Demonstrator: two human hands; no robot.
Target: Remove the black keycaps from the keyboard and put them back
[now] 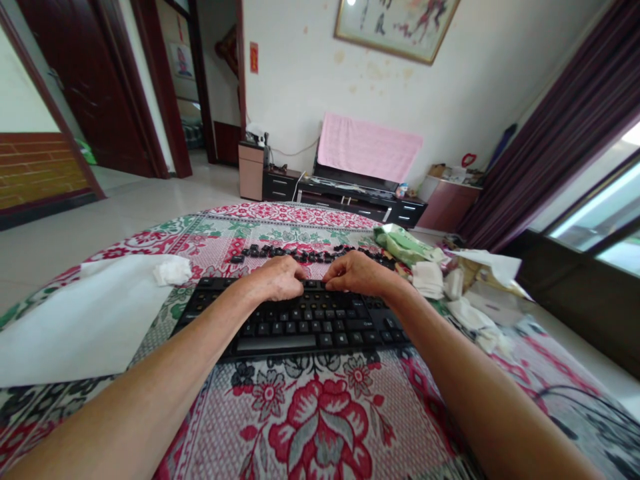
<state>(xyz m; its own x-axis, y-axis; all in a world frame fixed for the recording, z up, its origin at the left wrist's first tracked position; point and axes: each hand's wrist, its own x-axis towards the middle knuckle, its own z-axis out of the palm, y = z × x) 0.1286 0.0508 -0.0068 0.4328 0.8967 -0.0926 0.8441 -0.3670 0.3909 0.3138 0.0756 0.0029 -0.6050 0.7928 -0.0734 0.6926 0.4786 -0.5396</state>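
A black keyboard [295, 327] lies on the patterned tablecloth in front of me. Its lower rows carry keycaps, while bare key sockets show in parts of the upper rows. My left hand [281, 277] is curled over the upper middle of the keyboard, its fingertips down at the top row. Just to its right, my right hand [359, 273] pinches with thumb and fingers at the same top row. Whatever small piece either hand holds is hidden by the fingers. Behind the hands, loose black keycaps [260, 251] are strewn in a band across the cloth.
At left lies a white sheet [85, 327] with a crumpled white tissue [173, 271] on it. A green packet [407, 245], white cloths [427, 279] and papers crowd the right side. A black cable [575, 393] runs over the right edge of the tablecloth [320, 427].
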